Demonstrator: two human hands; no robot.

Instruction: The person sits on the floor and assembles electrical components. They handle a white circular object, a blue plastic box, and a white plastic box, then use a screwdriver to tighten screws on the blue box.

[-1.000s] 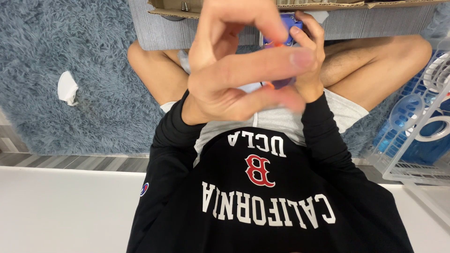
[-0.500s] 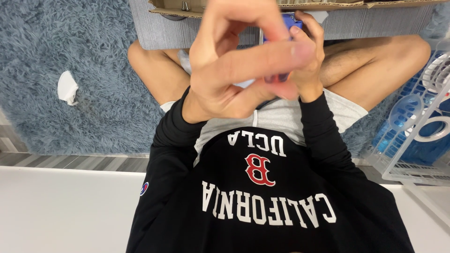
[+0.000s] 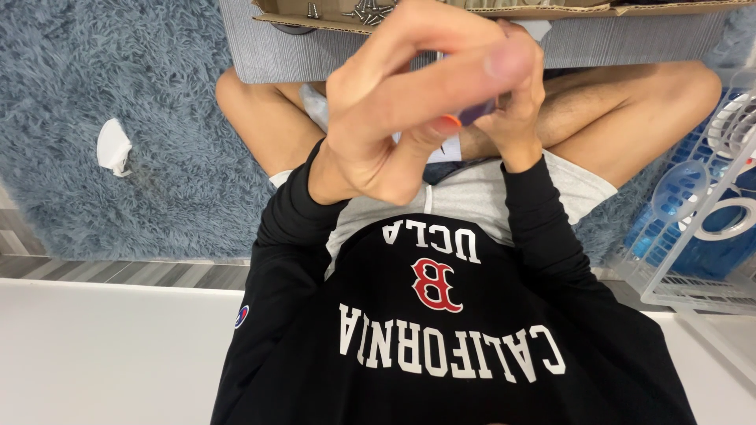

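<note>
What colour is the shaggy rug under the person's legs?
Blue-grey; the rug shows best in the head view.

shaggy blue-grey rug [image 3: 94, 71], grey plank floor [image 3: 118, 273]

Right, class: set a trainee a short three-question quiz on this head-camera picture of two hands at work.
1. True or false: the left hand and right hand are raised together over the lap.
2. What lies on the shaggy blue-grey rug at the left?
A. crumpled white paper scrap
B. red cup
3. What small metal parts lie in the brown cardboard box?

Key: 1 true; 2 A; 3 screws.
</note>
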